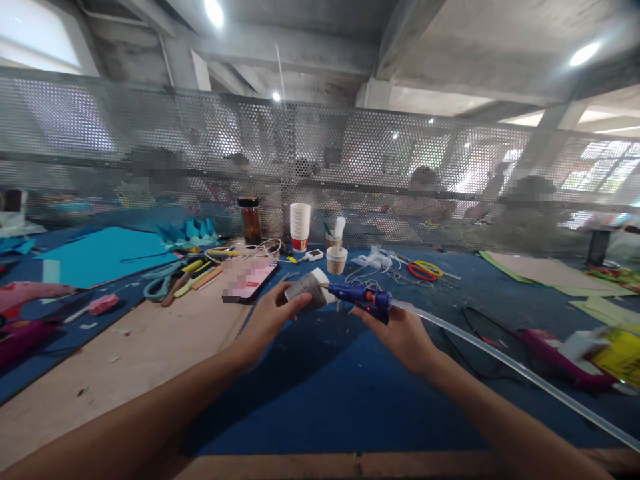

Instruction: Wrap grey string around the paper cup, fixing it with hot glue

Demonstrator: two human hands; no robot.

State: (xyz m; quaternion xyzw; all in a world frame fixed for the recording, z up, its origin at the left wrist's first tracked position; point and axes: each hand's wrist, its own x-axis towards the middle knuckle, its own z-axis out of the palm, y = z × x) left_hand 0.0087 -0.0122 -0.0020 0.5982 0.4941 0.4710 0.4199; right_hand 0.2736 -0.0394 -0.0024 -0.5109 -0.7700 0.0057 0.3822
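Observation:
My left hand [279,312] is closed around a small grey paper cup [306,292], tilted with a white part facing right. In my right hand [404,333] is a blue glue gun [357,293], its nozzle pointing left at the cup. The tip reaches the cup's white part; whether it touches cannot be told. A long clear glue stick [480,343] runs out of the gun's back toward the lower right. Just beyond the hands stands a small paper cup with a white stick [337,260].
Farther back are stacked paper cups [300,225], a brown jar [251,221] and red-yellow scissors [425,270]. A phone [251,279], teal scissors [163,280] and blue paper [113,253] lie left. A perforated metal screen [345,167] borders the table. Another glue gun [30,293] sits far left.

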